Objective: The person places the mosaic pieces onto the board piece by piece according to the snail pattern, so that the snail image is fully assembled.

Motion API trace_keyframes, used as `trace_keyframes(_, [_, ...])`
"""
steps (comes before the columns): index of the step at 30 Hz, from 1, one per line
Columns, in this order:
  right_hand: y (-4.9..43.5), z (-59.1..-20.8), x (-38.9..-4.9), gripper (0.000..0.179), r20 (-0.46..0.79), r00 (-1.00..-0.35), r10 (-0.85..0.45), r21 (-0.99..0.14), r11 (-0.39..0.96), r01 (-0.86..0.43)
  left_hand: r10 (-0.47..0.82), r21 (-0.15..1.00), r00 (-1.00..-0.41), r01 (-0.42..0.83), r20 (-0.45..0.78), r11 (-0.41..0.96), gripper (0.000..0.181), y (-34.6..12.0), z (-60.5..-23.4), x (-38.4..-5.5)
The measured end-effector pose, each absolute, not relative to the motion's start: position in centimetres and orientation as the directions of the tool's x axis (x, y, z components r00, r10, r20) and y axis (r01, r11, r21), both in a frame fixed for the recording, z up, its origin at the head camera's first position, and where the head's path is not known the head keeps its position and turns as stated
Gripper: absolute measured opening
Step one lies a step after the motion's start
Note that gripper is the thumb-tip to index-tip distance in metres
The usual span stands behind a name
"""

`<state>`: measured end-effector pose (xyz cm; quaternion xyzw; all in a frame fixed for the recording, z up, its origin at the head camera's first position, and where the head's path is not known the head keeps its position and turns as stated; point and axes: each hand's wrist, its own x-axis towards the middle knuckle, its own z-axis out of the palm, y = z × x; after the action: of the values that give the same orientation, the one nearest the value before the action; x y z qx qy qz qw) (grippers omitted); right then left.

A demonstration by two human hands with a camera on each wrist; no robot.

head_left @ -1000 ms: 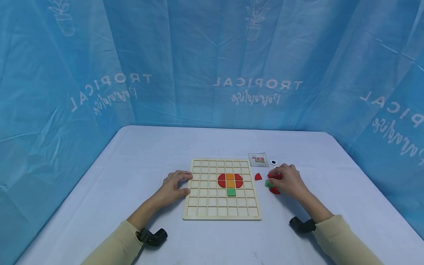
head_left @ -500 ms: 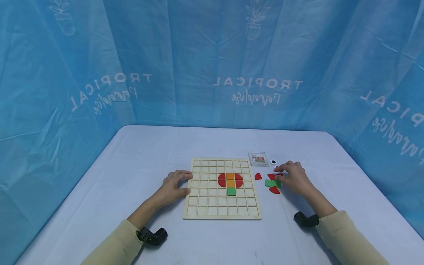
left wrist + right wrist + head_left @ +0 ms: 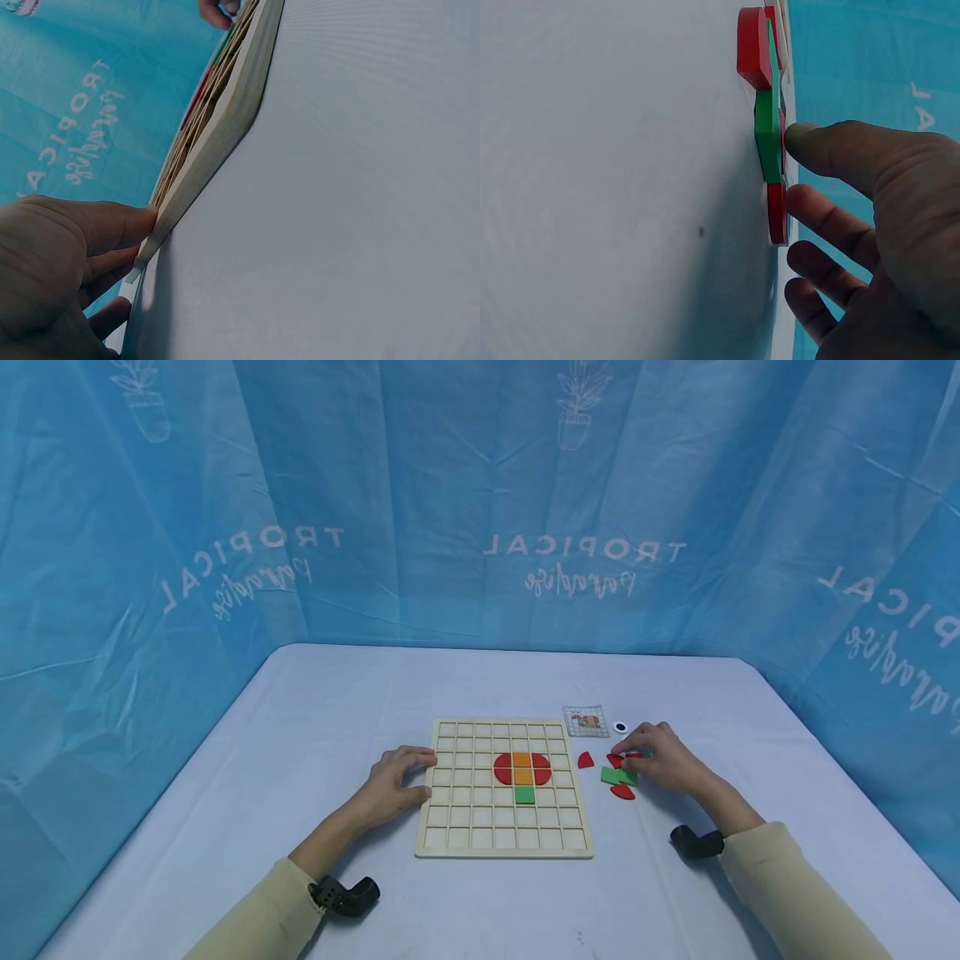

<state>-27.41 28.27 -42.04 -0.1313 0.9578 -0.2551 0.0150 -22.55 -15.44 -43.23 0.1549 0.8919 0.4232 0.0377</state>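
A pale wooden grid board lies flat on the table. In its cells sit red quarter-round pieces, two orange squares and a green square. My left hand rests against the board's left edge, thumb and fingers spread; the left wrist view has its thumb touching the rim. My right hand is over loose pieces right of the board, fingertips close to red pieces and green pieces. In the right wrist view its thumb and fingers are apart; the index fingertip is hidden.
A small printed pattern card lies beyond the board's far right corner, beside a white-and-black eye disc. One red quarter-round lies between board and loose pile, another red piece nearer me. A blue curtain surrounds the table.
My right hand moved right and away from me, uncovering green and red pieces, then its fingers shifted slightly left over the red ones. The left hand and board have stayed put.
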Motion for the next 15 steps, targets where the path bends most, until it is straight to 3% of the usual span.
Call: trace_keyframes(15, [27.2, -42.0, -27.5, 0.029, 0.031, -0.974, -0.223, -0.467, 0.858, -0.212, 0.291, 0.766, -0.955, 0.223, 0.049, 0.603, 0.042, -15.4, -43.4, -22.7])
